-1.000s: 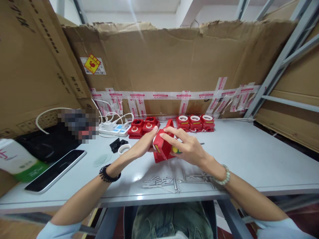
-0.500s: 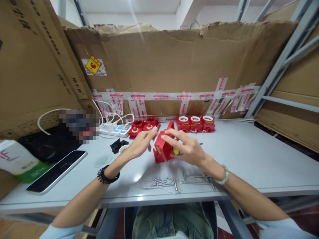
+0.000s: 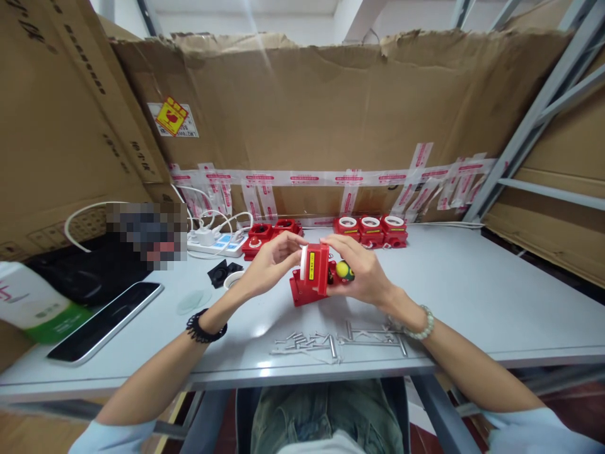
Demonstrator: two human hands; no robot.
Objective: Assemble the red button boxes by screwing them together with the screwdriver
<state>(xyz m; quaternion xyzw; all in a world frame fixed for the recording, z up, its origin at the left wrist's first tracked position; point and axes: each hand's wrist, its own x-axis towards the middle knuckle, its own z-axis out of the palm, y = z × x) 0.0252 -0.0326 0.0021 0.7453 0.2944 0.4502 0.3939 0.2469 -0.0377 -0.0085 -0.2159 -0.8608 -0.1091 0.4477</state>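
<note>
A person's two bare hands meet around a small red box [image 3: 322, 255] above a pale surface [image 3: 472, 290]. The right hand [image 3: 366, 270] is clamped on the box's right side, with a yellow and green piece [image 3: 345, 270] against its palm. The left hand [image 3: 270, 268] is curved, fingertips at the white ring [image 3: 303, 263] on the box's left face; whether they grip it or only hover cannot be told. The box is turned on its side, a yellow label [image 3: 312, 266] facing the person, and a red base [image 3: 302, 291] sits just below it, between the hands.

Nearer the person, below the hands, lie loose screws [image 3: 302, 342] and, to their right, bent metal rods [image 3: 378, 337]. Beside the left hand are a second white ring [image 3: 233, 279], black parts [image 3: 220, 274] and clear discs [image 3: 193, 302]; farther left rests a phone-like slab [image 3: 106, 323]. Beyond the left hand are more red housings [image 3: 258, 246] next to a white power strip [image 3: 217, 246]. Beyond the right hand, three ringed red boxes [image 3: 371, 233] stand in a row.
</note>
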